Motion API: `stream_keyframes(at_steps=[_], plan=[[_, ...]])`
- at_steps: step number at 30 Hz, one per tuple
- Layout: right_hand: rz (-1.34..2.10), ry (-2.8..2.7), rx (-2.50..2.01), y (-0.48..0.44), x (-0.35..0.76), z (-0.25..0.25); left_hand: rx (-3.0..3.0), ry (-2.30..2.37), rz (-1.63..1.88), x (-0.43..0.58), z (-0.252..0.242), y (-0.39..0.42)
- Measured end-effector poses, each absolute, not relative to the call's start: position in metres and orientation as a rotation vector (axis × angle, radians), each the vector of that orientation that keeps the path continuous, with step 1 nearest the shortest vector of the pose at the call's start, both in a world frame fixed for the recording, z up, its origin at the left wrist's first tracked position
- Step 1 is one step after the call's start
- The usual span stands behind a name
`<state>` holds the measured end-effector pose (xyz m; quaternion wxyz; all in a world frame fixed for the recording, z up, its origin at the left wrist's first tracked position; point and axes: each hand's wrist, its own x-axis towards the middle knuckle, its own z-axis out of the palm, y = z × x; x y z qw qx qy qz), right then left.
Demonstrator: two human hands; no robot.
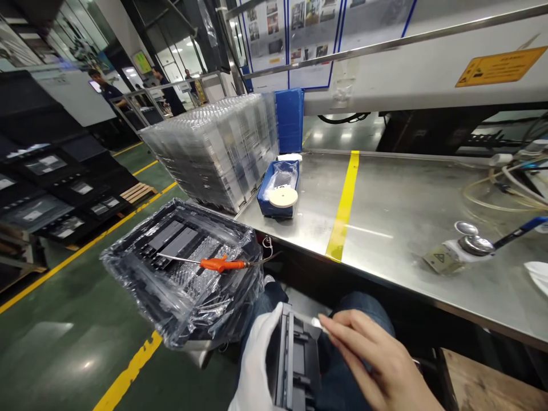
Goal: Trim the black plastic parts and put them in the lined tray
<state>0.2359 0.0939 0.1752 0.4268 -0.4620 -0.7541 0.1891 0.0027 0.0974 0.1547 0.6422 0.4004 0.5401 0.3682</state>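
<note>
My left hand (256, 365), in a white glove, is wrapped round the left side of a dark grey moulded plastic part (301, 357) held over my lap. The part has ribs and slots along its face. My bare right hand (377, 359) has thumb and fingers pinched together at the part's upper right edge. A small whitish piece (315, 322) shows at those fingertips; its kind is too small and blurred to tell. Beyond my left hand, an orange air blow gun (222, 263) lies across a plastic-lined black bin (124, 268) containing similar dark parts (171, 238) and bubble wrap.
A steel bench (385, 188) with yellow tape (345, 211) runs to the right. On it stand a blue box (276, 205) with a cream disc (283, 197), a metal-topped bottle (460, 251) and thin hoses (483, 191). Stacked clear trays (214, 148) rise behind the bin. Several people are far left.
</note>
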Motion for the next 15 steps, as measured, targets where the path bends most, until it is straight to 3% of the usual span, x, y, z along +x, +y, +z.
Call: stream_keyframes(at_steps=[3, 11, 15], plan=[[0.610, -1.729, -1.265, 0.095, 0.237, 0.170, 1.009, 1.183, 0.764, 0.003, 0.156, 0.099], [1.470, -1.331, -1.230, 0.101, 0.217, 0.167, 1.189, 1.120, 0.750, -0.010, 0.151, 0.085], [1.640, -1.388, -1.235, 0.102, 0.216, 0.168, 1.287, 1.134, 0.814, -0.012, 0.144, 0.087]])
